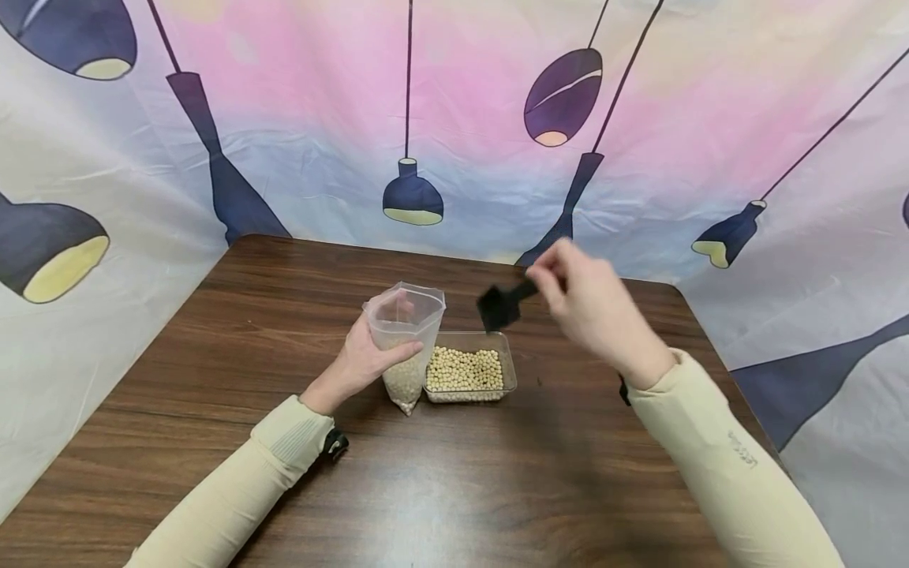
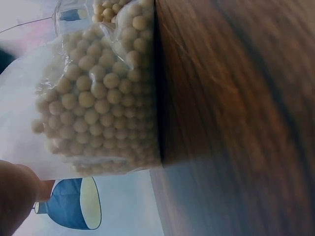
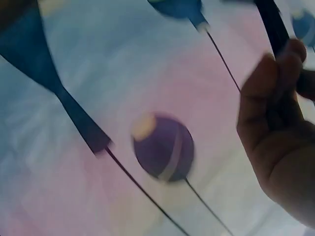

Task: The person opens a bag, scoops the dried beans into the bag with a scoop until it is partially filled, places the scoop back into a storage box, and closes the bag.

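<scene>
My left hand point(image 1: 369, 351) grips a clear plastic bag point(image 1: 430, 315) by its upper part, thumb in front. Its mouth gapes upward, and pale round beads or beans point(image 2: 91, 105) fill the lower part, close to the table. Against the bag's right side stands a clear rectangular container point(image 1: 508, 364) holding more of the pale yellow balls point(image 1: 465, 369). Above and right of that container, my right hand point(image 1: 592, 304) pinches the handle of a small black scoop point(image 1: 499, 308), its head pointing left. Whether the scoop carries anything cannot be seen.
Everything stands on a dark wood-grain table point(image 1: 284, 315) whose far edge meets a hanging cloth point(image 1: 319, 118) printed with lamps. The cloth also runs along both sides. A dark strap point(image 1: 335, 443) shows at my left wrist.
</scene>
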### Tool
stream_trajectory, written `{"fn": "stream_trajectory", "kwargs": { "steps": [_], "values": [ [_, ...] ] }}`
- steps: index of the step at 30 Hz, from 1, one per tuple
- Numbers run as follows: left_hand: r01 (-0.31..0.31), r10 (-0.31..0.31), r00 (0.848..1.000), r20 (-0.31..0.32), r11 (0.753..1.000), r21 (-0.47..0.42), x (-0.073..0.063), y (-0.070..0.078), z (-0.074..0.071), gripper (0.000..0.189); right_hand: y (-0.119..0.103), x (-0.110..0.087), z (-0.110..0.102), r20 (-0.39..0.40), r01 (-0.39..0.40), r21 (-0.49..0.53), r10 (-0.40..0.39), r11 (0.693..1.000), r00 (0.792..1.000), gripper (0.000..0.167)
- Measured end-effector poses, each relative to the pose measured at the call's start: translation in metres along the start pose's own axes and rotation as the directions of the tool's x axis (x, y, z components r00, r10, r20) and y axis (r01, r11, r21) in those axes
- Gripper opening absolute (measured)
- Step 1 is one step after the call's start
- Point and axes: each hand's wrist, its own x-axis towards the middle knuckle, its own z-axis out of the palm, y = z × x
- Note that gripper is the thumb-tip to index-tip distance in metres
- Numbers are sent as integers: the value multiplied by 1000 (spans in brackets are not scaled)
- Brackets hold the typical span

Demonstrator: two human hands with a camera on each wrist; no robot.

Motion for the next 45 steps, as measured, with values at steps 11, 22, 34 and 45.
{"fn": "stream_trajectory", "kwargs": {
  "steps": [11, 22, 34, 45],
  "values": [
    [3, -3, 1000, 5, 1000, 14, -2, -3, 2, 75, 23, -18, 55, 279, -48, -161, 92, 986, 956, 7],
    [-6, 6, 1000, 0, 1000, 11, -1, 1, -1, 75, 48, -10, 56, 421, -309, -13, 286, 951, 861, 12],
    [30, -30, 1000, 6, 999, 17, -2, -1, -2, 75, 66, -37, 85, 422, -421, 126, 335, 898, 842, 19],
    [18, -18, 1000, 12, 1000, 18, -1, 0, 0, 75, 73, -55, 112, 430, -471, 224, 348, 853, 833, 21]
  ]
}}
